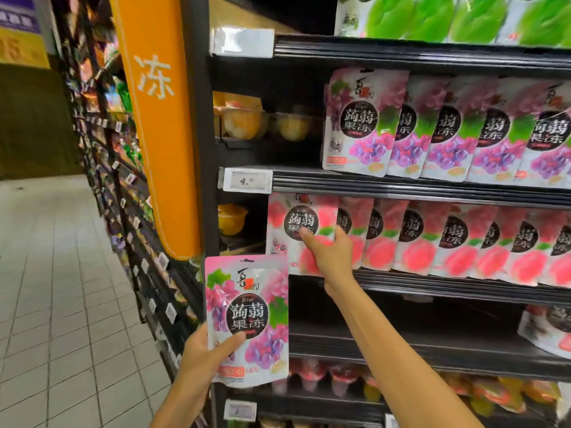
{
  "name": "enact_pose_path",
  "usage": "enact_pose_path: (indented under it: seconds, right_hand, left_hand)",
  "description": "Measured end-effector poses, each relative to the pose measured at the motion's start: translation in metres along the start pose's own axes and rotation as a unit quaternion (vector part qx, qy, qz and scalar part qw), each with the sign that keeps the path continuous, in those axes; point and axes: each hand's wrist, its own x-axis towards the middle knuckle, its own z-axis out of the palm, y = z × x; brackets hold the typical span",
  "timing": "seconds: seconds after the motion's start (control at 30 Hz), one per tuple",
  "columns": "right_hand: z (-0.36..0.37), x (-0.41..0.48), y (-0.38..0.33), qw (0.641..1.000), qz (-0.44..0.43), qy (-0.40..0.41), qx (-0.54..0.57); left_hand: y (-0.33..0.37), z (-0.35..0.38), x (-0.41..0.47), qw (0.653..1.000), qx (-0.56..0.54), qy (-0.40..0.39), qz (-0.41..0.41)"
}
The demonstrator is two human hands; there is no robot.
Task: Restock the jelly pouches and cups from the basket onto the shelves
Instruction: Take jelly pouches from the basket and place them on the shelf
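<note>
I'm watching the grape pouch: pink and white, with purple grapes and green leaves printed round a dark round label. It is standing upright in the air before the shelving's left end. My left hand is gripping its lower left corner, thumb curling across the front, fingers behind. My right hand is reaching up to the peach pouch leading its row on the shelf, thumb pressing its face, fingers hooking its right edge.
</note>
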Motion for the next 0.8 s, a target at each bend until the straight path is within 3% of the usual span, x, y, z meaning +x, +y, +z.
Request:
enact_pose_path:
  seconds: [0.27, 0.57, 0.8]
  right_hand:
    - [0.029, 0.005, 0.016, 0.996, -0.048, 0.017, -0.068]
    - [0.012, -0.01, 0.031, 0.977, -0.133, 0.017, -0.167]
    - [-0.003, -0.02, 0.042, 0.92, -0.179, 0.146, -0.318]
  left_hand:
    - [-0.002, -0.011, 0.017, 0.999, -0.033, -0.035, -0.001]
    - [-0.002, -0.015, 0.028, 0.999, -0.03, -0.026, 0.007]
    - [0.001, -0.011, 0.032, 0.999, -0.037, -0.029, 0.02]
